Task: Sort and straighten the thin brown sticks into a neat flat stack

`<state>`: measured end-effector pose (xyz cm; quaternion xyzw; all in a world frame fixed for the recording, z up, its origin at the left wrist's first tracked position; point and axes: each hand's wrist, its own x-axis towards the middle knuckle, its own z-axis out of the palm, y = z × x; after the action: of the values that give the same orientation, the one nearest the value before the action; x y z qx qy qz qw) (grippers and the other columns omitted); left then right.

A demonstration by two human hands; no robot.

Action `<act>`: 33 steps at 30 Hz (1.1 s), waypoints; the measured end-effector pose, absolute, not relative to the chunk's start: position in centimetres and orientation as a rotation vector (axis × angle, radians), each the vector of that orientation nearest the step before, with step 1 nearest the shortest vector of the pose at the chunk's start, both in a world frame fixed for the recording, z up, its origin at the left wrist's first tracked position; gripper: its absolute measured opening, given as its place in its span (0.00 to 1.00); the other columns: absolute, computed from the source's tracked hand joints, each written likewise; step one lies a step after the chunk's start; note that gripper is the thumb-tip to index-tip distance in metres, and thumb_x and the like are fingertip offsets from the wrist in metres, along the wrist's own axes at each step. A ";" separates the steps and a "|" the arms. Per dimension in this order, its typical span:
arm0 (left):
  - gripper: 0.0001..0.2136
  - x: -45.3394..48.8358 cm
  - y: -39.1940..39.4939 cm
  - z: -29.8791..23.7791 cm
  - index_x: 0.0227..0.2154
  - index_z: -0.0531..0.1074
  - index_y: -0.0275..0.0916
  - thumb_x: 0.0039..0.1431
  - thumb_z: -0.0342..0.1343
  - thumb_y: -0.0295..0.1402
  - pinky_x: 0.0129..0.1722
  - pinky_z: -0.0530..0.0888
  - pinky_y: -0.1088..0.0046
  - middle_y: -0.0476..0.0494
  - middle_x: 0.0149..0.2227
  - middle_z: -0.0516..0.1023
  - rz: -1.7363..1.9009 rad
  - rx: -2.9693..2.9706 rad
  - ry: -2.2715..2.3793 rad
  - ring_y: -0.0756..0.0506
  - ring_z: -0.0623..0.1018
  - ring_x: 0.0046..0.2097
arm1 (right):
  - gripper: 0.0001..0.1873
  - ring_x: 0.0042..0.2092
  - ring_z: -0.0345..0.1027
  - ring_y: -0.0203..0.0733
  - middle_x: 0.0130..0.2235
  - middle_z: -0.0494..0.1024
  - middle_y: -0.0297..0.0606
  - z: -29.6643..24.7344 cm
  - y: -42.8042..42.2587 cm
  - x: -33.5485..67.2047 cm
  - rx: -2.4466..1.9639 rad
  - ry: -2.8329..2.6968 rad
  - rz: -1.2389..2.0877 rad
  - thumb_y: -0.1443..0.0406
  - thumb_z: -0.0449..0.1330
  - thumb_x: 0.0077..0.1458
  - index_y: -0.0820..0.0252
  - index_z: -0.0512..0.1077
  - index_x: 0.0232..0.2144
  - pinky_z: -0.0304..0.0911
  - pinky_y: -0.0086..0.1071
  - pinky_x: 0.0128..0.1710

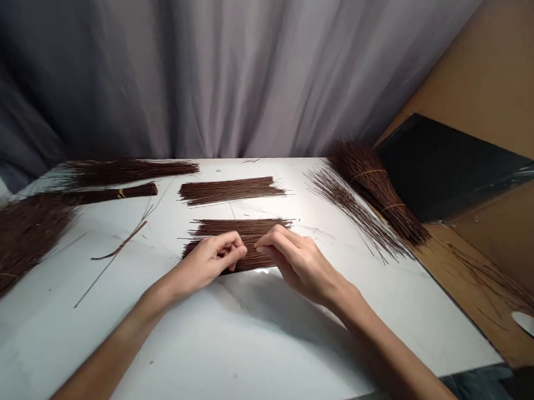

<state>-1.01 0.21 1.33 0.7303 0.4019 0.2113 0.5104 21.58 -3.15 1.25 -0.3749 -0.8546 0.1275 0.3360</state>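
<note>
A flat pile of thin dark-brown sticks [244, 228] lies at the middle of the white table [240, 346]. My left hand [211, 261] rests on the pile's left near part, fingers curled in a pinch on the sticks. My right hand [293, 262] lies on the right near part, fingertips pressed together on the sticks, almost touching the left hand. A second, smaller pile of sticks [230, 190] lies just beyond.
Tied bundles of the same sticks lie at the left [113, 193] and far left [11, 240], another at the back [129, 170]. Loose sticks fan out at the right [353, 213] beside a tied bundle [379, 196]. A black sheet [446, 165] lies off the table's right. Grey curtain behind.
</note>
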 end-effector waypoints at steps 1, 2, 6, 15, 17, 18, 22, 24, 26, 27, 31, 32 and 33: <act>0.13 -1.0 0.5 1.1 0.31 0.68 0.40 0.69 0.54 0.41 0.29 0.60 0.75 0.53 0.27 0.68 0.588 1.721 1.006 0.50 0.66 0.30 | 0.10 0.34 0.63 0.35 0.36 0.72 0.38 1.0 -3.4 21.4 -0.987 -2.220 0.324 0.68 0.47 0.72 0.59 0.69 0.42 0.57 0.29 0.31; 0.12 -1.1 0.7 1.0 0.31 0.68 0.40 0.68 0.54 0.42 0.27 0.60 0.76 0.53 0.27 0.68 0.656 1.668 1.033 0.51 0.65 0.29 | 0.09 0.33 0.63 0.35 0.36 0.72 0.38 0.7 -3.5 21.3 -0.981 -2.215 0.354 0.68 0.48 0.71 0.59 0.68 0.41 0.57 0.29 0.31; 0.12 -1.6 1.1 1.3 0.32 0.68 0.40 0.67 0.55 0.41 0.22 0.56 0.78 0.54 0.24 0.66 0.755 1.433 1.033 0.53 0.60 0.24 | 0.07 0.36 0.66 0.35 0.38 0.74 0.37 -0.3 -2.9 21.3 -0.892 -2.235 0.685 0.70 0.51 0.69 0.59 0.68 0.40 0.61 0.28 0.35; 0.11 -1.5 -0.3 2.6 0.30 0.72 0.37 0.64 0.58 0.39 0.25 0.59 0.75 0.51 0.24 0.73 0.195 1.580 0.757 0.52 0.63 0.25 | 0.09 0.38 0.69 0.37 0.39 0.78 0.37 -0.3 -0.7 22.0 -0.946 -2.179 0.809 0.62 0.54 0.70 0.58 0.73 0.40 0.63 0.29 0.39; 0.12 -1.5 0.1 2.1 0.29 0.72 0.38 0.64 0.57 0.40 0.26 0.60 0.75 0.50 0.25 0.73 0.219 1.650 0.826 0.51 0.65 0.27 | 0.09 0.40 0.70 0.38 0.41 0.78 0.38 0.2 -1.0 22.1 -0.939 -2.149 0.719 0.63 0.54 0.70 0.58 0.73 0.41 0.63 0.30 0.41; 0.13 -1.6 0.3 1.8 0.29 0.72 0.38 0.65 0.56 0.40 0.26 0.60 0.75 0.50 0.25 0.73 0.286 1.671 0.882 0.50 0.65 0.28 | 0.09 0.40 0.70 0.38 0.41 0.78 0.39 0.4 -1.2 22.2 -0.940 -2.136 0.687 0.64 0.53 0.70 0.58 0.73 0.41 0.63 0.31 0.42; 0.13 -2.1 1.3 1.1 0.32 0.72 0.38 0.66 0.56 0.42 0.24 0.58 0.77 0.51 0.27 0.72 0.552 1.600 1.001 0.52 0.63 0.26 | 0.10 0.39 0.71 0.38 0.40 0.79 0.39 0.8 -2.0 22.5 -0.918 -2.195 0.871 0.66 0.52 0.70 0.59 0.74 0.41 0.64 0.31 0.41; 0.13 -2.3 1.4 1.3 0.32 0.72 0.38 0.66 0.56 0.43 0.24 0.59 0.78 0.50 0.27 0.73 0.580 1.540 0.965 0.52 0.63 0.26 | 0.10 0.37 0.70 0.37 0.38 0.79 0.37 0.7 -2.0 22.6 -0.906 -2.246 1.002 0.66 0.53 0.70 0.60 0.74 0.40 0.64 0.30 0.39; 0.14 -2.2 1.2 1.6 0.33 0.72 0.37 0.66 0.55 0.43 0.23 0.59 0.78 0.49 0.26 0.73 0.573 1.498 0.932 0.52 0.63 0.26 | 0.09 0.35 0.69 0.36 0.36 0.78 0.35 0.4 -1.9 22.7 -0.920 -2.268 1.046 0.66 0.54 0.69 0.60 0.74 0.39 0.63 0.29 0.38; 0.14 -2.2 1.1 1.8 0.32 0.72 0.37 0.67 0.55 0.44 0.23 0.59 0.78 0.48 0.26 0.73 0.562 1.488 0.923 0.52 0.63 0.25 | 0.09 0.35 0.68 0.35 0.35 0.78 0.35 0.3 -1.8 22.7 -0.932 -2.272 1.051 0.65 0.55 0.69 0.60 0.74 0.38 0.62 0.28 0.37; 0.15 -2.1 0.7 2.3 0.32 0.73 0.37 0.67 0.55 0.44 0.23 0.59 0.78 0.49 0.26 0.74 0.517 1.500 0.912 0.53 0.63 0.25 | 0.09 0.35 0.68 0.36 0.37 0.79 0.35 -0.2 -1.5 22.6 -0.986 -2.267 1.061 0.63 0.56 0.69 0.60 0.75 0.39 0.61 0.28 0.37; 0.15 -2.1 0.6 2.4 0.32 0.73 0.37 0.67 0.55 0.44 0.24 0.59 0.78 0.50 0.26 0.74 0.501 1.508 0.911 0.53 0.62 0.25 | 0.10 0.36 0.68 0.36 0.37 0.79 0.36 -0.4 -1.3 22.6 -0.999 -2.266 1.053 0.63 0.55 0.69 0.60 0.75 0.39 0.61 0.28 0.37; 0.14 -2.1 0.5 2.4 0.31 0.73 0.38 0.67 0.55 0.44 0.24 0.59 0.78 0.50 0.26 0.73 0.477 1.519 0.909 0.53 0.62 0.24 | 0.10 0.36 0.68 0.36 0.37 0.79 0.35 -0.5 -1.2 22.5 -1.008 -2.268 1.041 0.63 0.55 0.69 0.60 0.75 0.39 0.61 0.28 0.37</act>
<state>-2.09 0.53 2.43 0.6575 0.3935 0.2063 0.6085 22.54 -1.21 -0.51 -0.3653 -0.8213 0.3770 0.2233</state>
